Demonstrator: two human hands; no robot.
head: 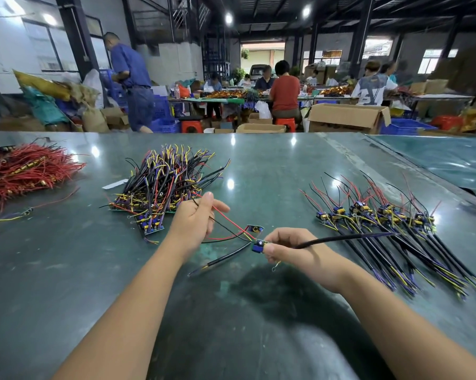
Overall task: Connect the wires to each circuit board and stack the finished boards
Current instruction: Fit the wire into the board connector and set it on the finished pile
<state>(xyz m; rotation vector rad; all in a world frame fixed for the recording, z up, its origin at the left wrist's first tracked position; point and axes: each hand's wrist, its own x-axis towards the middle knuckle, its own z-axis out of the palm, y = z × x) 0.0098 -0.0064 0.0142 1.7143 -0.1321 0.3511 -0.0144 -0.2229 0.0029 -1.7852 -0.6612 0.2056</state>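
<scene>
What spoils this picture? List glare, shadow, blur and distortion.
Head view: ceiling lamps throw bright glare spots on the green table; a dark shadow lies on it below the right hand; the wide lens bows the table's far edge; the black cable in that hand is smeared; the left hand and the background workers look soft.

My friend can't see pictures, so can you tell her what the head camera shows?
A person's right hand pinches a small blue circuit board with a black cable, while the left hand holds thin red and black wires over a green table. A tangled pile of boards lies to the left, a neat row to the right.
</scene>
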